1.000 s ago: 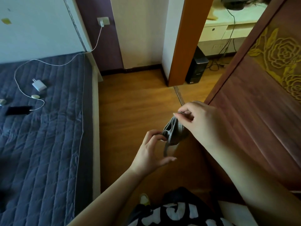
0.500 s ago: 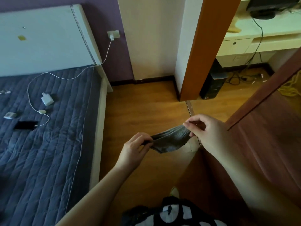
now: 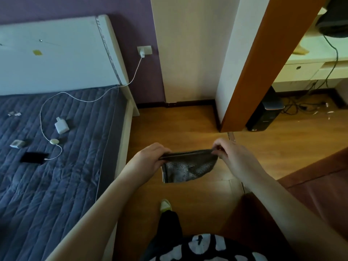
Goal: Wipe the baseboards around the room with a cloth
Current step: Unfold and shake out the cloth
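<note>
The left hand (image 3: 150, 159) pinches one end of the grey cloth (image 3: 188, 166), the right hand (image 3: 231, 157) pinches the other, and the top hem is pulled taut between them in mid-air above the wooden floor (image 3: 178, 132), the rest hanging loose below. Both forearms reach forward at about the same height, knuckles up, fingers curled over the hem. The step looks like readying the cloth — best folded once more into a flat pad that fits one palm, so a clean face meets the wood. The dark baseboard (image 3: 188, 104) runs along the far wall, well apart from the hands, so crouching low will be needed — and the charging cable (image 3: 135, 74) near the bed's corner is worth avoiding.
</note>
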`<state>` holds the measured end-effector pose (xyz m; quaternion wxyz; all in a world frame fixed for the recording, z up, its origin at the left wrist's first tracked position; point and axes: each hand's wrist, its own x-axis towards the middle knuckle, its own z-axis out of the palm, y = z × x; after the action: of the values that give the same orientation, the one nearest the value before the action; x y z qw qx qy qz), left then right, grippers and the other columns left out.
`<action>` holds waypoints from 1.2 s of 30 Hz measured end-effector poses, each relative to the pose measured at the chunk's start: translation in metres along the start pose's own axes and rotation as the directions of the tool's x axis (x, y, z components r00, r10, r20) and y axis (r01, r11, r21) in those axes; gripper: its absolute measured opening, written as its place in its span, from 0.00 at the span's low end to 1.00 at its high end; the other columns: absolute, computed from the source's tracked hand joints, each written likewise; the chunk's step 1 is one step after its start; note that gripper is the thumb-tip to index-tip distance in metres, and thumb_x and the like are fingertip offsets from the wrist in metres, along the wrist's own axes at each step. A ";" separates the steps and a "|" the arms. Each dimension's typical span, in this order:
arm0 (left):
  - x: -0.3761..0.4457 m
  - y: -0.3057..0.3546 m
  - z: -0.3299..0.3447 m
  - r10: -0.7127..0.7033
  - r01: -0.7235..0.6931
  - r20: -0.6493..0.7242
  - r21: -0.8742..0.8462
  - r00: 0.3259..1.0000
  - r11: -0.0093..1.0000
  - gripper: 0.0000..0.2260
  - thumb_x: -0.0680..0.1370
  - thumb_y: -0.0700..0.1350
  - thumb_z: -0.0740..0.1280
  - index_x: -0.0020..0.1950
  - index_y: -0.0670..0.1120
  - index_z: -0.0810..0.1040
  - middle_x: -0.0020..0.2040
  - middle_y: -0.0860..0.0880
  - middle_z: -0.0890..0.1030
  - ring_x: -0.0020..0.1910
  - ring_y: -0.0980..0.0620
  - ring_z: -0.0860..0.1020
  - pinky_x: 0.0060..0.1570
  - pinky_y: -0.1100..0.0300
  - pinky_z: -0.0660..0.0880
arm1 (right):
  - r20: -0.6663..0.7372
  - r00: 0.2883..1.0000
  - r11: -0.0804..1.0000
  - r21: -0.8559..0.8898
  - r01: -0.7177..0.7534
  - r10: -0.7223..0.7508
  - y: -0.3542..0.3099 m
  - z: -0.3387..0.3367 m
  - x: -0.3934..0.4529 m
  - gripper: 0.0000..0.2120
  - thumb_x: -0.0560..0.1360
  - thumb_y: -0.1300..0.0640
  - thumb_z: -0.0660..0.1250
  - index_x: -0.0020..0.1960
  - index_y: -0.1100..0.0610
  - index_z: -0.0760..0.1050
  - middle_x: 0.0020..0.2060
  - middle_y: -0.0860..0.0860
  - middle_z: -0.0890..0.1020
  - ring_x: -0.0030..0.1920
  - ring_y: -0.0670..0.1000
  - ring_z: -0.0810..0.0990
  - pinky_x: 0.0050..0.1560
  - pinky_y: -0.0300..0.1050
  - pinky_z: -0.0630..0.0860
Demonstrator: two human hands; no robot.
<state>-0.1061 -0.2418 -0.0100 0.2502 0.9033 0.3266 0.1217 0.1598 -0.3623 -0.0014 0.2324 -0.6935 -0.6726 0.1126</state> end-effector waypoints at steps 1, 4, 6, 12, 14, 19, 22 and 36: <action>0.011 -0.011 -0.003 -0.020 0.020 0.007 -0.010 1.000 1.000 0.12 0.78 0.41 0.69 0.60 0.51 0.79 0.54 0.62 0.74 0.53 0.62 0.76 0.55 0.66 0.75 | 0.014 1.000 1.000 -0.013 -0.002 0.003 0.001 0.004 0.014 0.05 0.77 0.58 0.68 0.52 0.55 0.76 0.40 0.41 0.75 0.37 0.35 0.70 0.40 0.24 0.68; 0.043 -0.045 -0.011 -0.100 0.100 -0.010 -0.006 0.995 0.995 0.08 0.78 0.45 0.69 0.56 0.55 0.78 0.53 0.61 0.73 0.52 0.61 0.75 0.51 0.67 0.75 | 0.057 0.998 0.998 -0.058 -0.016 0.020 0.005 0.014 0.054 0.11 0.76 0.58 0.69 0.59 0.56 0.78 0.45 0.45 0.83 0.43 0.43 0.81 0.36 0.24 0.64; 0.063 -0.064 -0.016 -0.121 0.124 -0.053 0.057 0.991 0.991 0.07 0.78 0.49 0.69 0.55 0.57 0.76 0.52 0.59 0.71 0.50 0.60 0.72 0.48 0.68 0.71 | 0.094 0.995 0.997 -0.077 -0.012 0.019 0.009 0.019 0.080 0.13 0.77 0.59 0.68 0.62 0.57 0.78 0.48 0.48 0.84 0.45 0.46 0.82 0.39 0.26 0.65; 0.119 -0.105 -0.030 -0.238 0.239 0.068 -0.009 0.969 0.971 0.04 0.81 0.52 0.65 0.54 0.61 0.73 0.36 0.57 0.80 0.31 0.60 0.80 0.32 0.64 0.79 | 0.043 0.977 0.978 -0.024 -0.208 0.208 0.014 0.038 0.136 0.07 0.79 0.51 0.65 0.54 0.50 0.79 0.36 0.43 0.81 0.32 0.41 0.79 0.33 0.32 0.72; 0.137 -0.112 -0.025 -0.300 0.316 0.102 -0.226 0.948 0.921 0.04 0.79 0.49 0.68 0.53 0.57 0.76 0.36 0.56 0.83 0.33 0.61 0.82 0.34 0.65 0.80 | 0.063 0.938 0.930 0.125 -0.346 0.340 0.019 0.047 0.146 0.04 0.79 0.50 0.65 0.53 0.47 0.75 0.30 0.43 0.80 0.28 0.38 0.79 0.27 0.30 0.70; 0.186 -0.117 -0.007 -0.359 0.375 0.132 -0.489 0.924 0.788 0.09 0.76 0.45 0.73 0.50 0.58 0.78 0.44 0.58 0.84 0.42 0.61 0.83 0.39 0.66 0.79 | 0.211 0.824 0.641 0.538 -0.547 0.527 0.057 0.056 0.168 0.12 0.73 0.46 0.71 0.51 0.52 0.78 0.38 0.46 0.86 0.39 0.46 0.85 0.41 0.41 0.81; 0.223 -0.113 0.009 -0.380 0.408 0.169 -0.541 0.909 0.736 0.06 0.76 0.51 0.73 0.50 0.60 0.79 0.47 0.63 0.82 0.45 0.63 0.81 0.42 0.67 0.80 | 0.240 0.772 0.442 0.704 -0.556 0.589 0.090 0.057 0.181 0.17 0.69 0.44 0.73 0.50 0.56 0.79 0.40 0.51 0.86 0.44 0.53 0.86 0.48 0.48 0.83; 0.377 -0.105 0.087 -0.743 0.692 0.376 -0.704 0.554 0.160 0.16 0.78 0.44 0.71 0.65 0.49 0.74 0.53 0.48 0.82 0.45 0.51 0.85 0.43 0.59 0.82 | 0.567 0.473 -0.120 0.716 -0.687 0.674 0.227 0.042 0.268 0.13 0.75 0.64 0.71 0.58 0.65 0.73 0.45 0.64 0.84 0.37 0.54 0.83 0.39 0.42 0.78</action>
<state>0.1570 0.0405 -0.1184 0.6406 0.4185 0.6270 0.1459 0.3586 -0.0883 -0.1038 0.4700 -0.6780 -0.0304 0.5644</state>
